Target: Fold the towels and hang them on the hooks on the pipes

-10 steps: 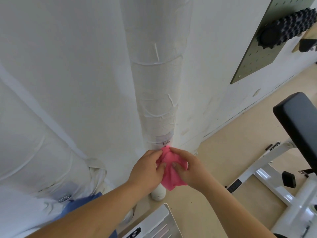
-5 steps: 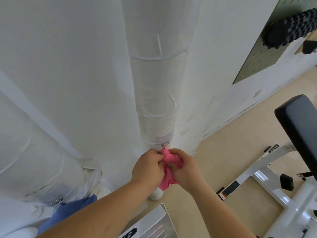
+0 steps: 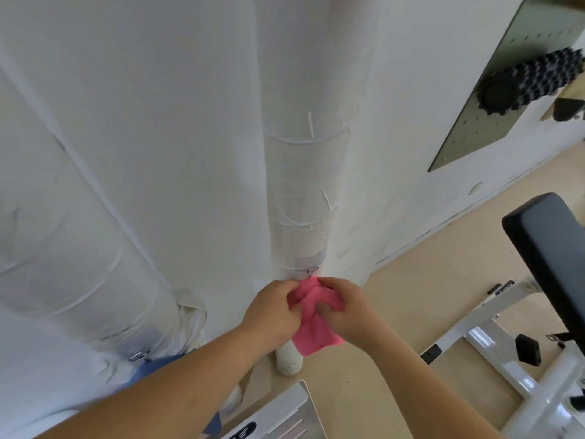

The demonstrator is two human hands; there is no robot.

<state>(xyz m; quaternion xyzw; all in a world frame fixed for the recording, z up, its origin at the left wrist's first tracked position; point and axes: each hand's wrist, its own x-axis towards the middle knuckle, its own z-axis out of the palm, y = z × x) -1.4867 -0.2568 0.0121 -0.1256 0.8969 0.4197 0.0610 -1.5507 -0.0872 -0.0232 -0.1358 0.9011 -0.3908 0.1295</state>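
Both hands (image 3: 311,308) pinch pink towel (image 3: 316,331) — hanging lengthwise downward.

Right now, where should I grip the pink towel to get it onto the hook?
Pinch the pink towel at its bunched top, from either side, as the left hand and right hand do: that peak sits just under the hook, while the tail hangs loose.

Pink towel (image 3: 316,337) partly under hands (image 3: 275,312) (image 3: 345,308); blue towel (image 3: 152,369) mostly behind left forearm (image 3: 190,388).
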